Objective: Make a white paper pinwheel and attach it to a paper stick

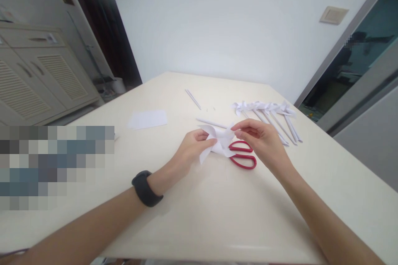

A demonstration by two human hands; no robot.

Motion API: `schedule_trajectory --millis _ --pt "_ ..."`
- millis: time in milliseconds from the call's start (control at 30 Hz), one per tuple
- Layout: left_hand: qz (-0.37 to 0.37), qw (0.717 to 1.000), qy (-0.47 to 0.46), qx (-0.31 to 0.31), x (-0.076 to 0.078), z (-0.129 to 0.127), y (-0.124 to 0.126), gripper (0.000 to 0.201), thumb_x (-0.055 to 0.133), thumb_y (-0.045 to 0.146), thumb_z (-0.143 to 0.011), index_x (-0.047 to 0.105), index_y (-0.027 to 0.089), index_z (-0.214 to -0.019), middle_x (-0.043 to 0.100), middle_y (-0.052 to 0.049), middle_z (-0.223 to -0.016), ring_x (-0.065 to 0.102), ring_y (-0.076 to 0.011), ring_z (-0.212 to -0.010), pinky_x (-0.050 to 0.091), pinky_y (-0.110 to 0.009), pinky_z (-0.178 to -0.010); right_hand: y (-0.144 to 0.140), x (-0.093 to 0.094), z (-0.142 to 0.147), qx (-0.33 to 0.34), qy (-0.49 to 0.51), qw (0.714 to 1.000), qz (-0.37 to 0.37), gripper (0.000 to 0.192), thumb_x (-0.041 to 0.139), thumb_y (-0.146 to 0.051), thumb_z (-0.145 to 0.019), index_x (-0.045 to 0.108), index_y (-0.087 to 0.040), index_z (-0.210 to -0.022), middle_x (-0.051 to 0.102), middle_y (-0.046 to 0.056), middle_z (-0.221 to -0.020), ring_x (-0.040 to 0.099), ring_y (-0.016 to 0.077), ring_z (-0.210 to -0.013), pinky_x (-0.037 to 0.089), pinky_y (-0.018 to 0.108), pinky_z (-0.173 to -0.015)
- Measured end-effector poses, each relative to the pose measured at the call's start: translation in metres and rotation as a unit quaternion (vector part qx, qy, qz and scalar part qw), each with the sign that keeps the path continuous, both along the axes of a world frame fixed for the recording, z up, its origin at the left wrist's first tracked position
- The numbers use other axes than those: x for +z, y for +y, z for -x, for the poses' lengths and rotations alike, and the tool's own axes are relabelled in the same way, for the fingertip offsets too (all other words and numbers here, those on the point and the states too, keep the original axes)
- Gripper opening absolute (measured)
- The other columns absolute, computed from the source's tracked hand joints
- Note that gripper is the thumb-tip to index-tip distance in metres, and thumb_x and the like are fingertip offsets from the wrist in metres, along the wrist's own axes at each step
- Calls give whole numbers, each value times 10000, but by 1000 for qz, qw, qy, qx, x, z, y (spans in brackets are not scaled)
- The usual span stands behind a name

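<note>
A white folded paper pinwheel [220, 143] is held just above the cream table [217, 215] between both my hands. My left hand [192, 147], with a black band on its wrist, pinches the left side of the paper. On the right, my right hand [261, 140] grips its upper right flap with thumb and fingers. Red-handled scissors [244, 157] lie on the table directly under the paper and my right hand, their blades hidden.
Several finished white pinwheels on paper sticks [270, 116] lie in a row at the far right. A rolled paper stick [211, 123] and a thinner one [192, 98] lie beyond my hands. A white paper sheet [147, 119] rests to the left. A blurred patch covers the left edge.
</note>
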State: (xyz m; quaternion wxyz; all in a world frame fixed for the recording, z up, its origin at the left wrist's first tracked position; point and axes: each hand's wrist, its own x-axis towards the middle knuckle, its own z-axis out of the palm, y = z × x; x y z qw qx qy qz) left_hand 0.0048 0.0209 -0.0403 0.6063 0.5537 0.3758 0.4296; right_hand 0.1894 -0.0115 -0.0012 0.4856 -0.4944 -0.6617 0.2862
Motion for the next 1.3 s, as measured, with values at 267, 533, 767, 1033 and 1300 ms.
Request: schedule_trajectory --millis 267,533,767,1033,1300 --pt "-32 999 21 10 2 -1 -2 254 637 251 -739 666 152 -971 702 -92 -1010 658 -243 -918 496 -339 -807 -4 -16 11 -8 -179 982 -66 125 491 -150 -837 592 -218 -809 636 8 -776 601 158 -728 460 281 -675" --pt "-58 997 31 27 3 -1 -3 249 626 215 -747 651 132 -980 698 -94 -1008 656 -219 -913 502 -298 -770 -8 -22 16 -27 -257 955 -145 115 469 -137 -866 534 -203 -798 587 19 -781 540 143 -714 405 256 -660" --pt "-83 994 47 45 2 -2 -2 229 629 202 -732 656 137 -950 708 -85 -997 665 -213 -900 521 -290 -756 -9 -26 19 -40 -279 942 -182 112 480 -118 -859 516 -188 -780 564 8 -757 516 121 -673 395 230 -613" --pt "-120 988 68 74 1 -3 -1 176 641 189 -707 655 135 -874 719 -75 -930 673 -195 -845 532 -272 -728 -9 -35 24 -61 -288 942 -164 77 484 -140 -861 484 -191 -803 570 -11 -688 530 111 -620 383 214 -566" --pt "-130 984 97 71 1 -3 0 151 633 164 -703 640 131 -849 709 -80 -897 674 -193 -833 532 -265 -718 -9 -40 29 -57 -332 924 -179 93 417 -148 -889 450 -190 -813 549 16 -695 513 135 -629 369 223 -546"
